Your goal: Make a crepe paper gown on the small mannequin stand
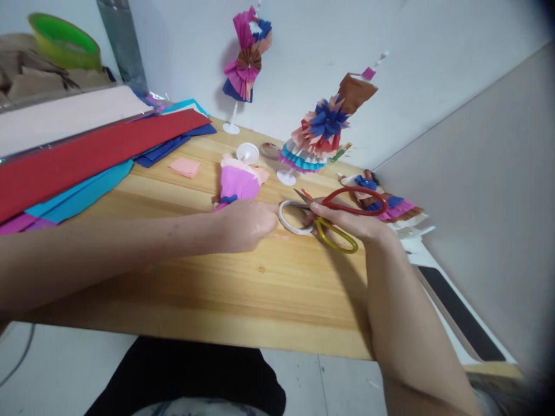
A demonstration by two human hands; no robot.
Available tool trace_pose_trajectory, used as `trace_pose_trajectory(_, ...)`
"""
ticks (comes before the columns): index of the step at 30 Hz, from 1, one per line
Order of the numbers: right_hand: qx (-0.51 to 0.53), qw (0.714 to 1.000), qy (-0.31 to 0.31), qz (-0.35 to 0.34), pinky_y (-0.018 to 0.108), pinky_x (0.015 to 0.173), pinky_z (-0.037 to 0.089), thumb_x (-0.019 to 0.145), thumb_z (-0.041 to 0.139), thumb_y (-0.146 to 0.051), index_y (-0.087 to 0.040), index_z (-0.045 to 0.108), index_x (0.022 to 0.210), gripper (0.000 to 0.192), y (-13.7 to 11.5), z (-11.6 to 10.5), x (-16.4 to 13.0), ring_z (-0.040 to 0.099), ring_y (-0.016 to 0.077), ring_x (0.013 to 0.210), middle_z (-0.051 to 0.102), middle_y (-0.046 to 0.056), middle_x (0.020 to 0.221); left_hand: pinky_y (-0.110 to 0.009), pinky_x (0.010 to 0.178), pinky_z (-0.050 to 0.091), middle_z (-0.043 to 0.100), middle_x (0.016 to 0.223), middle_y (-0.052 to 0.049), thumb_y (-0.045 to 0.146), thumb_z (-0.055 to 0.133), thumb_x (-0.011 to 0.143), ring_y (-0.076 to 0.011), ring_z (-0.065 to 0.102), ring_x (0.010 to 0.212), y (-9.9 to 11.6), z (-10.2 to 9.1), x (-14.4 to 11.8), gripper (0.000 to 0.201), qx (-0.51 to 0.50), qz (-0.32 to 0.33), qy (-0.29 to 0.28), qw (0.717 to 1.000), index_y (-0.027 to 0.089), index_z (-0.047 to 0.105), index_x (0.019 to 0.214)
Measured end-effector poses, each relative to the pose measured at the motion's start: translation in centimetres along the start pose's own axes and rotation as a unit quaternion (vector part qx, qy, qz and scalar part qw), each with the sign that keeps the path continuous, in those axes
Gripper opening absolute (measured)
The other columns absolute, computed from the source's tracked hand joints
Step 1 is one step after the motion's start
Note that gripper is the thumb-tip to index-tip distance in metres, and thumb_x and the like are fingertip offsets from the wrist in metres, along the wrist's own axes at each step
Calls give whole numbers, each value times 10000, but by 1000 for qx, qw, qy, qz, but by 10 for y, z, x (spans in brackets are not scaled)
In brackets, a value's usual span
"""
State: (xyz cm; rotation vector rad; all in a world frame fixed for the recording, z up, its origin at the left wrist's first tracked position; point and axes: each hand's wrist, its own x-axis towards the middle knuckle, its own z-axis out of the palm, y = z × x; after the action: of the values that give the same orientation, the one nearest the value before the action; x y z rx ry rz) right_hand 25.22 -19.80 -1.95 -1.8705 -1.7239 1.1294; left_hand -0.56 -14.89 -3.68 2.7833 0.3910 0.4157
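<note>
My right hand grips scissors with one red loop and one yellow loop; the blades point left toward a white tape roll. My left hand rests on the wooden table with its fingers pinched at the roll's left rim, seemingly on the tape end. Just beyond my left hand lies a pink and purple paper dress.
Red, blue, teal and pink crepe paper sheets cover the table's left. Two paper dresses on white stands rise at the back by the wall. Another dress lies at the right edge. A green bowl sits far left.
</note>
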Motion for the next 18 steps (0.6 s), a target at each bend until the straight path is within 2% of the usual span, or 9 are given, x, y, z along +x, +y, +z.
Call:
trace_pose_trajectory(3, 4, 1000, 23, -14, 280, 529, 475, 835, 558, -627, -182, 686, 825, 463, 3, -3, -2, 639, 185, 611, 682, 39, 663, -291, 781, 482, 694, 940, -100, 137, 488, 865, -200, 639, 867, 8, -9, -11, 232, -24, -9, -1, 1000, 164, 657, 708)
trace_pose_trajectory(6, -13, 996, 53, -71, 267, 503, 440, 841, 573, -604, -166, 704, 868, 458, -1, -5, -5, 598, 164, 580, 660, 32, 648, -314, 858, 466, 695, 947, -88, 161, 478, 870, -207, 611, 944, 23, -20, -22, 244, -80, 1, 30, 996, 176, 636, 684)
trace_pose_trajectory(8, -19, 989, 68, -127, 277, 534, 440, 855, 574, -571, -171, 714, 840, 424, -7, -5, -8, 586, 167, 607, 655, 40, 679, -314, 857, 457, 695, 918, -71, 176, 476, 871, -197, 601, 928, 32, -27, -31, 243, -125, -12, 49, 991, 182, 624, 678)
trace_pose_trajectory(11, -14, 972, 102, -213, 306, 615, 445, 882, 564, -499, -190, 700, 780, 352, -19, 1, -13, 570, 180, 667, 639, 47, 724, -271, 734, 447, 649, 739, -26, 228, 508, 859, -149, 575, 748, 38, -32, -50, 232, -218, -98, 54, 969, 177, 592, 650)
trace_pose_trajectory(13, -2, 959, 120, -257, 327, 657, 444, 898, 552, -462, -200, 667, 774, 312, -29, 13, -18, 556, 190, 702, 622, 50, 749, -240, 585, 397, 558, 596, 10, 266, 543, 834, -110, 499, 590, 36, -30, -66, 250, -290, -217, 68, 930, 174, 553, 602)
trace_pose_trajectory(15, 13, 948, 113, -297, 345, 670, 443, 929, 509, -433, -208, 611, 777, 291, -40, 28, -23, 551, 194, 708, 597, 46, 746, -225, 498, 331, 496, 530, 30, 304, 570, 810, -83, 423, 503, 30, -27, -81, 289, -358, -324, 79, 872, 171, 515, 560)
trace_pose_trajectory(17, -30, 937, 114, -329, 335, 630, 426, 952, 476, -385, -215, 546, 773, 257, -52, 45, -29, 522, 178, 652, 569, 28, 712, -217, 442, 263, 448, 464, 47, 341, 588, 798, -59, 348, 430, 24, -23, -93, 340, -407, -404, 72, 816, 170, 481, 525)
trace_pose_trajectory(18, -85, 927, 115, -346, 320, 607, 410, 954, 477, -360, -216, 520, 768, 239, -59, 53, -32, 503, 166, 630, 546, 16, 699, -214, 428, 238, 432, 439, 53, 349, 597, 792, -50, 325, 408, 21, -22, -97, 357, -422, -428, 68, 797, 170, 469, 511)
